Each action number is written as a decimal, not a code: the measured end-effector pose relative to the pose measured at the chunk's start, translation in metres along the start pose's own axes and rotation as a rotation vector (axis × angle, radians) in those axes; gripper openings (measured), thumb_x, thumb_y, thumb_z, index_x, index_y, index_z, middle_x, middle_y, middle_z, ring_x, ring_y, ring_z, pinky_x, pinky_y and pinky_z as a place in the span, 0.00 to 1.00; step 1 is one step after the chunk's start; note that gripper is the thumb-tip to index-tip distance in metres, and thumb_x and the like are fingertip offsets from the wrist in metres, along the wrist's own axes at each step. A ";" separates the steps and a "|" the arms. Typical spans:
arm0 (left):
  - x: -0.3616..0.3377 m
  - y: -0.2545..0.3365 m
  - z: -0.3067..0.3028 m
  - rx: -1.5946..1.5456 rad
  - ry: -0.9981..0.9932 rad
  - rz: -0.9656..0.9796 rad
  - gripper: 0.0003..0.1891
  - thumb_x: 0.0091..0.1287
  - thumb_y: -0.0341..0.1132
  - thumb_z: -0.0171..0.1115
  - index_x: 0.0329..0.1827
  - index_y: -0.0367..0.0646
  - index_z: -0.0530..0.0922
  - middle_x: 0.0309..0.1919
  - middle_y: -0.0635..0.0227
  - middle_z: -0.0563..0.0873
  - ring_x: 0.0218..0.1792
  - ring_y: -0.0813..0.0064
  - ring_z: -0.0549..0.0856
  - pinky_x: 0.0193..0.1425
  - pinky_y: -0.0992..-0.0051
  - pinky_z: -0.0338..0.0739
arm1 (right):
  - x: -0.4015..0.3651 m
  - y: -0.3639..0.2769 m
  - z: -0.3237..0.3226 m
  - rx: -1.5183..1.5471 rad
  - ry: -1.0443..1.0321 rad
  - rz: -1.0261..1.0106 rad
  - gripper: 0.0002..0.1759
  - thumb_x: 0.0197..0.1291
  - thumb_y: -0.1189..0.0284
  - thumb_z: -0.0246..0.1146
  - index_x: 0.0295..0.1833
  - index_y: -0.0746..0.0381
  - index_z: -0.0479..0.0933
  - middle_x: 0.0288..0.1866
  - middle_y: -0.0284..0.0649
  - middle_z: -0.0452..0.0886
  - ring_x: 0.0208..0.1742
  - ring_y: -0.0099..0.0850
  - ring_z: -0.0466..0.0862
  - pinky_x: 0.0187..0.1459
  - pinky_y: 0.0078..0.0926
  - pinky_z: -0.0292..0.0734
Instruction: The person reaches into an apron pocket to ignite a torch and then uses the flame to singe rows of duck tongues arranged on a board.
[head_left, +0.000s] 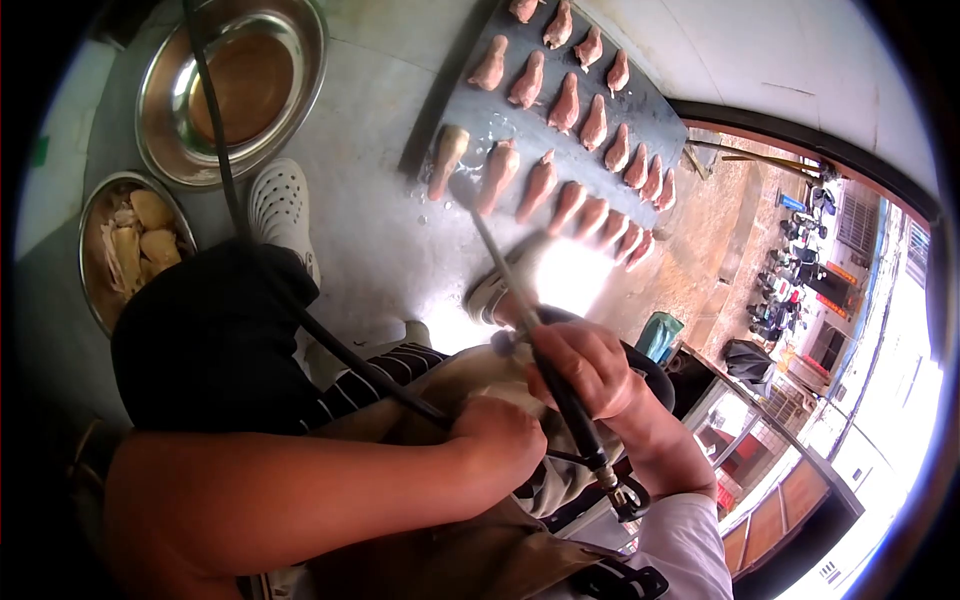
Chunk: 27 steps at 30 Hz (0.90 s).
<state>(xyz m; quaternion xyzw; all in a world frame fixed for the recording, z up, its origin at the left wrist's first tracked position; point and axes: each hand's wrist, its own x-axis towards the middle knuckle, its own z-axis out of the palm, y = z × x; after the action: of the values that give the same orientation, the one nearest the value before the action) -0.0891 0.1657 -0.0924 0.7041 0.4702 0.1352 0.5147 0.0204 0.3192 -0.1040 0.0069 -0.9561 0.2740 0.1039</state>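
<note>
My right hand (588, 368) is wrapped round the black handle of a gas torch (572, 410). Its metal tube points up and away, and the nozzle end is near the closest row of meat. No flame can be made out. My left hand (500, 432) is curled closed beside it, fingers hidden; a black hose (345, 357) runs in under this hand. Beyond the nozzle, a dark board (480, 112) bears several rows of pale pink raw meat pieces (541, 185), shaped like drumsticks or trotters. The end piece (449, 158) looks browner than the others.
A large steel basin (312, 100) holding brownish liquid stands at the upper left. Below it, a smaller steel bowl (88, 250) contains yellowish pieces. My light clog (280, 205) rests on the floor. At the right are a doorway edge (800, 148) and parked scooters (785, 280) outside.
</note>
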 end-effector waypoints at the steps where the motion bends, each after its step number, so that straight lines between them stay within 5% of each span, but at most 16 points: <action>1: 0.000 -0.001 0.007 0.013 0.100 0.011 0.06 0.54 0.33 0.61 0.22 0.46 0.83 0.18 0.66 0.82 0.21 0.68 0.84 0.20 0.64 0.73 | 0.000 0.000 0.001 -0.007 -0.002 0.001 0.21 0.50 0.78 0.72 0.50 0.75 0.77 0.38 0.47 0.80 0.31 0.39 0.84 0.32 0.33 0.83; 12: 0.017 -0.003 0.027 0.019 0.331 -0.071 0.04 0.57 0.34 0.61 0.26 0.48 0.81 0.20 0.66 0.82 0.19 0.68 0.83 0.19 0.67 0.72 | 0.006 0.004 -0.004 0.041 -0.067 0.035 0.19 0.50 0.78 0.70 0.48 0.75 0.78 0.38 0.47 0.80 0.32 0.39 0.84 0.33 0.32 0.83; 24: 0.026 0.000 0.019 -0.206 0.325 -0.043 0.03 0.59 0.36 0.62 0.29 0.50 0.81 0.22 0.69 0.83 0.22 0.67 0.85 0.21 0.65 0.74 | 0.029 0.010 -0.022 -0.040 -0.261 0.007 0.19 0.57 0.76 0.71 0.49 0.77 0.77 0.35 0.49 0.81 0.32 0.41 0.88 0.30 0.34 0.86; 27: 0.023 -0.004 0.013 -0.302 0.351 -0.035 0.03 0.60 0.37 0.62 0.31 0.50 0.81 0.23 0.69 0.84 0.26 0.64 0.86 0.25 0.65 0.77 | 0.033 0.005 -0.021 -0.059 -0.275 0.044 0.19 0.43 0.76 0.67 0.42 0.75 0.79 0.43 0.49 0.81 0.36 0.38 0.84 0.35 0.33 0.84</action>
<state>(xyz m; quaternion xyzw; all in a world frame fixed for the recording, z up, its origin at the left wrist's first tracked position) -0.0706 0.1767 -0.1081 0.5765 0.5389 0.3155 0.5269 -0.0085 0.3363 -0.0829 0.0205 -0.9689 0.2444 -0.0337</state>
